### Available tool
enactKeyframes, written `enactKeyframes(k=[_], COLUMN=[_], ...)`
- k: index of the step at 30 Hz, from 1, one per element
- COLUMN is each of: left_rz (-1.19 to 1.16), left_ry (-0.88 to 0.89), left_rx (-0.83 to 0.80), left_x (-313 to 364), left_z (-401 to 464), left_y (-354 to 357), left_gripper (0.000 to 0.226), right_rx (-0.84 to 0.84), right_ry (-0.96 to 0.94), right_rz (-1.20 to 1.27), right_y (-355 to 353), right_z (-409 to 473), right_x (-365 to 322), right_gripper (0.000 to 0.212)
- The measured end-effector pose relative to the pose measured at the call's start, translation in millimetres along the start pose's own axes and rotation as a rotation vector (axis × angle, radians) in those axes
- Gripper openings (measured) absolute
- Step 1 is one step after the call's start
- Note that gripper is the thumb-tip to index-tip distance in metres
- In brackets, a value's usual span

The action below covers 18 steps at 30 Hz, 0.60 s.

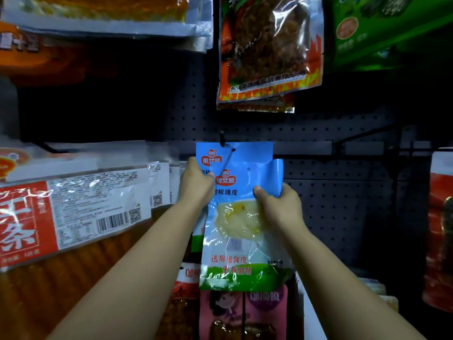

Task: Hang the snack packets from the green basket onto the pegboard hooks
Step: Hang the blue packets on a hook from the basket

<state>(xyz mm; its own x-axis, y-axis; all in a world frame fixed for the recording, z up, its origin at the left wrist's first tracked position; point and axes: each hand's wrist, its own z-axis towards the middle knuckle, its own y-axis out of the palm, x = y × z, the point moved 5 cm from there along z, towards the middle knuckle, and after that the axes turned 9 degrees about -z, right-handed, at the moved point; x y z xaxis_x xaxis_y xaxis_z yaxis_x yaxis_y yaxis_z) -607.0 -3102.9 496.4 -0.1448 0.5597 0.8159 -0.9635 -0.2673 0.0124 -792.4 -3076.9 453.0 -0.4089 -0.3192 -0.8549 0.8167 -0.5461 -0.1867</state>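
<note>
A blue snack packet with a pale yellow filling and a green band at the bottom is held up before the dark pegboard. My right hand grips its right side, and its top right corner is folded over. My left hand holds the left edge of a second, matching blue packet behind the first; that one hangs on a black hook whose wire runs through its hole. The hole of the front packet sits just right of the hook tip. The green basket is out of view.
Red and white packets hang at the left. A flame-printed packet and a green one hang above. A red packet hangs at the right edge, and pink packets hang below. An empty hook arm juts out at the upper right.
</note>
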Motion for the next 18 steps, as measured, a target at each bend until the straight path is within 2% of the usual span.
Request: enactKeyframes(k=[3,6,8,10,14,18], left_rz=[0.006,0.096,0.128,0.096,0.005,-0.222], left_ry=[0.022,0.08,0.143,0.138,0.157,0.09], left_rx=[0.029,0.023,0.011,-0.006,-0.071,-0.093], left_x=[-1.3,1.4,5.9,8.1,15.3,25.8], left_z=[-1.2,-9.1,-19.5,-32.1,-57.9,-81.4], left_y=[0.7,-0.3,-2.7,-4.9,-7.9,-16.8], left_gripper=[0.015,0.03,0.048,0.063,0.065,0.063], right_rx=[0.035,0.088,0.103,0.064,-0.028,-0.052], right_ry=[-0.035,-0.03,-0.015,-0.031,-0.155,-0.268], right_rz=[-0.106,-0.191,-0.167,-0.043,0.13,0.336], right_y=[-2.1,-10.6,-17.4,-21.2,-28.8,-45.5], right_z=[-1.9,-12.6,-19.6,-27.2,-51.6,-78.1], right_x=[0.5,7.8,12.3,12.9,3.0,-18.4], right_gripper=[0.03,0.045,0.04,0.029,0.015,0.016])
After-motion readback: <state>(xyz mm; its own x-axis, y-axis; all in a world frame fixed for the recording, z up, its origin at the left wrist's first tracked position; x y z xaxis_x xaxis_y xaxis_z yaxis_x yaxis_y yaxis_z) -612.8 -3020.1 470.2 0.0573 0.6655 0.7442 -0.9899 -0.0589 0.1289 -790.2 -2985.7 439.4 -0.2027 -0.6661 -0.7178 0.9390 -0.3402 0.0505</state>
